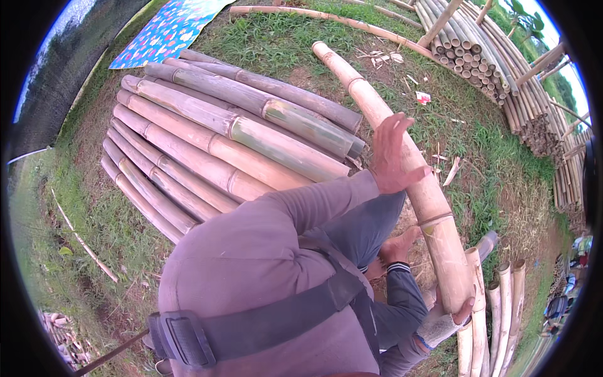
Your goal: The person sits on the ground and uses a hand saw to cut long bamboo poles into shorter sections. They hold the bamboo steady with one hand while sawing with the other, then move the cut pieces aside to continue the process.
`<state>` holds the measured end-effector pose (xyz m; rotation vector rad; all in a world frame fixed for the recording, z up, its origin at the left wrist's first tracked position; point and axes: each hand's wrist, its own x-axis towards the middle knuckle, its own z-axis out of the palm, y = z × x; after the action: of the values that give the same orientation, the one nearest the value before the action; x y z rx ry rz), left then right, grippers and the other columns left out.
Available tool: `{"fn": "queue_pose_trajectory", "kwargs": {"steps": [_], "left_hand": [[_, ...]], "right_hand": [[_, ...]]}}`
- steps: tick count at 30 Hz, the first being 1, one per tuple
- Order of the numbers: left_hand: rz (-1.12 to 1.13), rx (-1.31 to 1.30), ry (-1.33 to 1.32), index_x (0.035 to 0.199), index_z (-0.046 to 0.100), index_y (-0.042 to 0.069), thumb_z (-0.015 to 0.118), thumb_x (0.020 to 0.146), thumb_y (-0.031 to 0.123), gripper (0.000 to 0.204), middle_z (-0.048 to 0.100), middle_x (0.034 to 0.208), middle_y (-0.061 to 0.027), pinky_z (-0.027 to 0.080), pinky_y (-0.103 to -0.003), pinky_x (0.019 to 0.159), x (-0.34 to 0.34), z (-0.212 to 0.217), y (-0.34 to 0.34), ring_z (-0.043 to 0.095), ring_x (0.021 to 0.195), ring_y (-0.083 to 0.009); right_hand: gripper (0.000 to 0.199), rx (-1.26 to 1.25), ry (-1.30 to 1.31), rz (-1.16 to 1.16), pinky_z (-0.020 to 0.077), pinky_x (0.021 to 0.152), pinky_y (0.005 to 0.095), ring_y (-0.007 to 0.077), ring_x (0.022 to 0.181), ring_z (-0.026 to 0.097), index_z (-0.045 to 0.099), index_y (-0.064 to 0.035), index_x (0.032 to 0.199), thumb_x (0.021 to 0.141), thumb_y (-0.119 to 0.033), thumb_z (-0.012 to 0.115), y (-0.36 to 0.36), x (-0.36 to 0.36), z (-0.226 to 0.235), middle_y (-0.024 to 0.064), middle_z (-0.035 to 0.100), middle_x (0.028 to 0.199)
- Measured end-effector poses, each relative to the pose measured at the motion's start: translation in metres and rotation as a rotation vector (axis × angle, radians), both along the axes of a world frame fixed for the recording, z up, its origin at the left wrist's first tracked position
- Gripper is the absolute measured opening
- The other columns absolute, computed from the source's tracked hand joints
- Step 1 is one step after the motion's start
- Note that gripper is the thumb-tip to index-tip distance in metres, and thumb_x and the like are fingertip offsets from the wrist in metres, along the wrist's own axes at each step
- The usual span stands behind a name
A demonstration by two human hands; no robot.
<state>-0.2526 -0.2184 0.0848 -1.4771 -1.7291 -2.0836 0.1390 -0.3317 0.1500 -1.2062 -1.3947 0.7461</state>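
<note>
left hand (pixel 391 154), bare, found unclenched: palm and thumb bear on the side of a thick bamboo pole (pixel 443 242), fingers spread and not wrapped round it. right hand (pixel 445 319), in a pale grey glove that leaves the fingertips exposed, grasps the pole's near end, thumb on one side, fingers on the other. the pole lies lengthwise in front of the squatting worker, between a row of laid bamboo poles (pixel 251 133) and cut bamboo lengths (pixel 504 295) at lower right; whether it touches the latter cannot be told.

hazards, as judged: the round pole could roll or swing, since only the right hand encloses it. should that grip slip, the near end could drop towards the bare foot (pixel 401 244) just beside it. exposed fingertips at the cut end risk splinters or pinching against the neighbouring lengths.

pose: left arm is extended forward, wrist bent back, fingers pointing away from the body. right forearm is low, mostly hidden behind the torso and leg, with the hand cupping the end.
</note>
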Motion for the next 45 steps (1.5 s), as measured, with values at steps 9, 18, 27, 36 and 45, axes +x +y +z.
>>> {"fn": "queue_pose_trajectory", "kwargs": {"steps": [9,18,27,36,45], "left_hand": [[-0.674,0.060,-1.710,0.150,0.054,0.001,0.084,0.092,0.049,0.082,0.067,0.139,-0.0216,0.050,-0.056,0.116,-0.093,-0.093,0.110,0.067,0.125,-0.0395],[-0.263,-0.075,-1.538,0.142,0.060,-0.001,0.084,0.098,0.027,0.058,0.075,0.125,-0.0177,0.061,-0.050,0.105,-0.091,-0.095,0.101,0.075,0.114,-0.0334],[0.277,0.179,-1.288,0.145,0.060,-0.001,0.084,0.100,0.032,0.061,0.073,0.137,-0.0165,0.061,-0.048,0.109,-0.307,-0.060,-0.044,0.074,0.120,-0.0322],[0.412,-0.838,0.023,0.158,0.060,0.010,0.080,0.092,0.066,0.089,0.064,0.155,-0.0186,0.032,-0.054,0.131,-0.309,-0.043,-0.075,0.052,0.152,-0.0398],[-0.179,-1.039,0.627,0.149,0.068,0.020,0.068,0.088,0.083,0.087,0.068,0.150,-0.0155,0.025,-0.069,0.128,-0.122,-0.053,-0.001,0.058,0.146,-0.0364]], "right_hand": [[0.087,-0.132,0.177,-0.142,0.0480,0.120,0.0573,0.0440,0.148,0.051,0.047,0.0046,0.160,0.102,-0.058,0.062,0.019,-0.035,0.017,0.0268,0.047,0.162],[0.091,-0.238,0.526,-0.208,0.0394,0.125,0.0522,0.0402,0.152,0.048,0.043,0.0070,0.165,0.106,-0.062,0.050,0.105,0.010,-0.051,0.0284,0.049,0.164],[0.076,-0.424,0.243,0.482,0.0443,0.118,0.0446,0.0326,0.139,0.058,0.052,0.0075,0.155,0.114,-0.056,0.044,0.203,-0.154,-0.068,0.0256,0.058,0.151],[0.070,-0.128,-0.974,0.952,0.0534,0.106,0.0507,0.0452,0.123,0.070,0.056,0.0024,0.157,0.110,-0.048,0.063,0.173,-0.309,-0.077,0.0342,0.071,0.133],[0.046,0.041,-0.501,0.383,0.0519,0.107,0.0522,0.0439,0.124,0.068,0.065,0.0005,0.144,0.108,-0.027,0.071,0.142,-0.185,-0.119,0.0247,0.071,0.131]]}}
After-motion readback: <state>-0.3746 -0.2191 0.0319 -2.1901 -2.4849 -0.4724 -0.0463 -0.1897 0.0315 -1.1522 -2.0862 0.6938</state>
